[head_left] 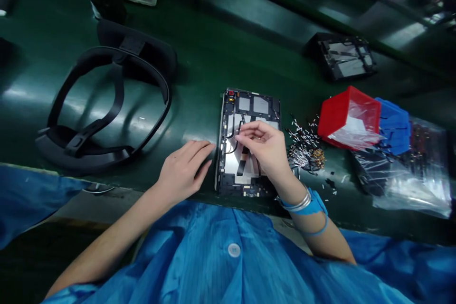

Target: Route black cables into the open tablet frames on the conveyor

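Observation:
An opened tablet chassis (249,104) lies back-up on the dark green bench, its boards and thin black cables showing. My right hand (265,147) hovers over its middle with fingers pinched together on a thin black cable. A blue wrist strap and a silver bangle circle that wrist. My left hand (185,168) rests flat beside the chassis's left edge, fingers stretched out and touching it.
A black headband-like strap (107,109) lies at the left. A pile of small cable parts (304,149) sits right of the chassis. Beyond it are a red bin (347,116), blue pieces (394,126) and clear plastic bags (409,175). More opened tablets (345,57) lie farther back.

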`<state>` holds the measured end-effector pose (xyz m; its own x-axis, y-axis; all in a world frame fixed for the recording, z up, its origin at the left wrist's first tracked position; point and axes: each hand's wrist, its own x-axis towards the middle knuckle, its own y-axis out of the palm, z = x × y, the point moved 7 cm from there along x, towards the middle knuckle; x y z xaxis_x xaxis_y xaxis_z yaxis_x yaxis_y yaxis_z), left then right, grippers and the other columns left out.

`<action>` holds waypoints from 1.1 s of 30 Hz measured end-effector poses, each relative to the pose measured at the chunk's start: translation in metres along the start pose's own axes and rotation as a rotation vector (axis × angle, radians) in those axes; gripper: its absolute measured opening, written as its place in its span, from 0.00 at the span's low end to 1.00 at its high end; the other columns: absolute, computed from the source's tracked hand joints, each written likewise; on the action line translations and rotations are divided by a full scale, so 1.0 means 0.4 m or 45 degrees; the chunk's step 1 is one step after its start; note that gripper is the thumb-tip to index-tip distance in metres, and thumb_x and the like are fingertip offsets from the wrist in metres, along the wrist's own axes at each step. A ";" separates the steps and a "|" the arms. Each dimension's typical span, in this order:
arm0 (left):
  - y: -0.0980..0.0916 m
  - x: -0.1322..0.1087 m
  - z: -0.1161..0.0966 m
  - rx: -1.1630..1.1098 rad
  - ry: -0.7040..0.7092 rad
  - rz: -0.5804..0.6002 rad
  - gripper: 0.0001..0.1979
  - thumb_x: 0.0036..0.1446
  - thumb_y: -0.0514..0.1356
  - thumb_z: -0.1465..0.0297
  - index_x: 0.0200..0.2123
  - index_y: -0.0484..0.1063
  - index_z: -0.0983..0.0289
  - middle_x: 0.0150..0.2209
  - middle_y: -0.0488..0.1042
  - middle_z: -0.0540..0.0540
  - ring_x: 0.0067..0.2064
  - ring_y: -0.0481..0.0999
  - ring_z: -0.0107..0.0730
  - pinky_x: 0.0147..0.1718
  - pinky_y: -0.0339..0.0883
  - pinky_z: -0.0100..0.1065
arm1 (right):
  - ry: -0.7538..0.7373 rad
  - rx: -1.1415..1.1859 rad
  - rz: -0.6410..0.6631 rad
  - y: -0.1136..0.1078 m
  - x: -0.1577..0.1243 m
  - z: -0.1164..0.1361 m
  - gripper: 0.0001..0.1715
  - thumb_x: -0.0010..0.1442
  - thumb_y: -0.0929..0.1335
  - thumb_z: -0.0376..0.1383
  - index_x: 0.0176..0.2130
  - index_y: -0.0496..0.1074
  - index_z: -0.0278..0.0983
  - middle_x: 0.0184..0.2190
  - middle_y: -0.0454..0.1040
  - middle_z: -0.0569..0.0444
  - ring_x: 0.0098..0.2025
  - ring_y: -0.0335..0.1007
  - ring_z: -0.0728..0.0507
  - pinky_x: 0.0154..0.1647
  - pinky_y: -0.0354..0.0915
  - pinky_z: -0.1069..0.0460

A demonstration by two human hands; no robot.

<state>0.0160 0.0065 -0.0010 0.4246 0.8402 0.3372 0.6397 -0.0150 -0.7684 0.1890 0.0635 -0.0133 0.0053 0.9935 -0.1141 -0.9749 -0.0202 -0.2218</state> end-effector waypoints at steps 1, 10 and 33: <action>0.003 0.002 -0.004 0.037 0.059 0.009 0.15 0.63 0.52 0.74 0.52 0.68 0.68 0.47 0.74 0.62 0.47 0.74 0.40 0.44 0.73 0.40 | -0.002 0.000 -0.017 0.000 0.008 -0.001 0.10 0.45 0.73 0.32 0.32 0.74 0.35 0.25 0.76 0.56 0.28 0.72 0.50 0.27 0.68 0.54; 0.023 0.024 -0.014 0.267 0.245 0.071 0.19 0.59 0.52 0.79 0.54 0.67 0.68 0.50 0.72 0.63 0.45 0.73 0.43 0.37 0.74 0.40 | -0.044 -0.062 -0.087 0.003 0.044 0.007 0.09 0.46 0.72 0.30 0.32 0.73 0.35 0.25 0.75 0.57 0.28 0.71 0.50 0.30 0.68 0.52; 0.028 0.036 -0.019 0.296 0.223 0.080 0.18 0.58 0.55 0.80 0.52 0.70 0.71 0.48 0.74 0.64 0.45 0.73 0.45 0.33 0.71 0.38 | -0.022 -0.485 0.135 -0.005 0.105 0.031 0.02 0.49 0.70 0.31 0.26 0.74 0.34 0.21 0.68 0.59 0.24 0.55 0.53 0.27 0.51 0.53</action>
<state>0.0342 0.0143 -0.0007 0.5759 0.7348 0.3584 0.4536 0.0775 -0.8878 0.1885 0.1067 -0.0056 -0.0980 0.9853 -0.1402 -0.8173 -0.1601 -0.5535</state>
